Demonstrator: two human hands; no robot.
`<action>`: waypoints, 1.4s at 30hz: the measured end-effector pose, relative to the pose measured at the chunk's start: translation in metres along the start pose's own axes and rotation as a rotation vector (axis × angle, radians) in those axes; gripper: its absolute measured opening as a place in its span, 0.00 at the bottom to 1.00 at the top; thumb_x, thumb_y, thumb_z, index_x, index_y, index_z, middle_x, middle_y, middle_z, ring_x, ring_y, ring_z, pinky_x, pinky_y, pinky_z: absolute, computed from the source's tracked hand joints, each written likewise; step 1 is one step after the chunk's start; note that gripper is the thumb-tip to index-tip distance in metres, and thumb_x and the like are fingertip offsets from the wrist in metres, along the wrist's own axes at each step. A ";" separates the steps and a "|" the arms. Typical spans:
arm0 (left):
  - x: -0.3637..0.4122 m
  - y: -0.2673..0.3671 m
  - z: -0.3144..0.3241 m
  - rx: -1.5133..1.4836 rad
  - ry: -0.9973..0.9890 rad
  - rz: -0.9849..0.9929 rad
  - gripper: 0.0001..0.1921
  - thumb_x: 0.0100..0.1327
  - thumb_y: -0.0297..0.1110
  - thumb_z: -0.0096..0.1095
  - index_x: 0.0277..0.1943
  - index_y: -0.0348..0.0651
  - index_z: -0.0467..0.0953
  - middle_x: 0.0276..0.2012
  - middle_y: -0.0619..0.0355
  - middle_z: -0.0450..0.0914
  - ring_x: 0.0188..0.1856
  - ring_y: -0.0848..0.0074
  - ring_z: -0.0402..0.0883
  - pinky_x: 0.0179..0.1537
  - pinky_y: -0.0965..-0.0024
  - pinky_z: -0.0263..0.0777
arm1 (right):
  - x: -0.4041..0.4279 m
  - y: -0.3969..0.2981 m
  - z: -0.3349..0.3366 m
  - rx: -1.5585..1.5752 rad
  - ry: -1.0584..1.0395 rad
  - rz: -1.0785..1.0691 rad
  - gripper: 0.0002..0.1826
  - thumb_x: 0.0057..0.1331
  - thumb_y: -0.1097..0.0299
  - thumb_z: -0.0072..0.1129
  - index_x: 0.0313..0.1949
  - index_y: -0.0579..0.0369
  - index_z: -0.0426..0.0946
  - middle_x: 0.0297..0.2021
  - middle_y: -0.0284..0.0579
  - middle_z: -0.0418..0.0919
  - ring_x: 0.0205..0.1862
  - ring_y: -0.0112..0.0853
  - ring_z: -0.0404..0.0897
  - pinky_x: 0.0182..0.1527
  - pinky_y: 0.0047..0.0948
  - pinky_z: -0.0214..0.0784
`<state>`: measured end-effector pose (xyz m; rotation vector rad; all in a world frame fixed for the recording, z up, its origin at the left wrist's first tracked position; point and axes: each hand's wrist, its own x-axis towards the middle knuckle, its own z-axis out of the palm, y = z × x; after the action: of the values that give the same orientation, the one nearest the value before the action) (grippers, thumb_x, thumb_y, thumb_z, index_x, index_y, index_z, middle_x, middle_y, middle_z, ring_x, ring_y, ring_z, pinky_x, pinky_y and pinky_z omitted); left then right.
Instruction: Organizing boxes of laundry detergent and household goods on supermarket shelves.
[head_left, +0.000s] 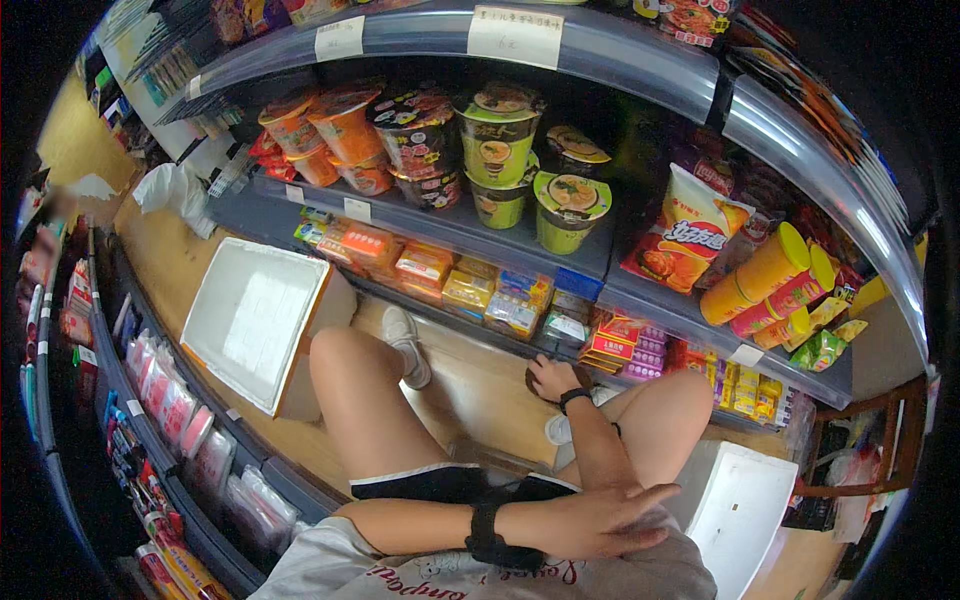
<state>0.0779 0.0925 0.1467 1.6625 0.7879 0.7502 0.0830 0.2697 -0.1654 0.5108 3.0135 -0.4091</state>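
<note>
My right hand (553, 379), with a dark band at the wrist, is low beside the bottom shelf; its fingers curl over a dark brown object (534, 381) that is mostly hidden. My left hand (600, 519) crosses in front of my body, over the right forearm, fingers apart and holding nothing; a black watch (489, 532) is on that wrist. Near the right hand on the bottom shelf are red boxes (611, 343) and purple packs (646, 352). Above them, green noodle cups (574, 210), black noodle cups (417, 142) and orange noodle cups (349, 127) stand on the middle shelf.
White foam boxes flank my knees, one at left (255, 315) and one at right (742, 510). A red and white snack bag (686, 229) and yellow chip canisters (757, 274) stand at the right. Another shelf with plastic-wrapped packs (161, 386) runs along the left. A wooden chair (892, 442) is far right.
</note>
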 end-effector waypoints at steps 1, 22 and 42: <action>-0.001 0.008 0.002 -0.125 -0.001 0.089 0.34 0.69 0.51 0.36 0.64 0.30 0.43 0.48 0.31 0.68 0.50 0.50 0.71 0.52 0.61 0.62 | 0.000 0.000 0.002 0.002 -0.003 -0.003 0.21 0.55 0.63 0.54 0.48 0.52 0.66 0.39 0.48 0.69 0.33 0.45 0.77 0.32 0.43 0.70; -0.002 0.021 0.003 -0.323 0.022 0.134 0.33 0.68 0.52 0.37 0.62 0.29 0.46 0.46 0.30 0.67 0.47 0.50 0.70 0.49 0.63 0.63 | 0.003 -0.004 0.000 0.011 0.028 -0.006 0.19 0.56 0.63 0.53 0.47 0.52 0.66 0.40 0.49 0.69 0.35 0.44 0.77 0.33 0.43 0.71; 0.117 -0.021 0.061 -1.482 -0.786 0.199 0.17 0.63 0.32 0.53 0.52 0.32 0.68 0.46 0.55 0.73 0.50 0.78 0.72 0.51 0.77 0.61 | 0.011 -0.022 0.018 -0.057 -0.125 -0.177 0.21 0.52 0.63 0.56 0.46 0.52 0.67 0.45 0.48 0.71 0.39 0.44 0.76 0.38 0.41 0.71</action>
<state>0.1923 0.1578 0.1237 0.5087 -0.4924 0.4789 0.0655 0.2486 -0.1783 0.2064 2.9481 -0.3497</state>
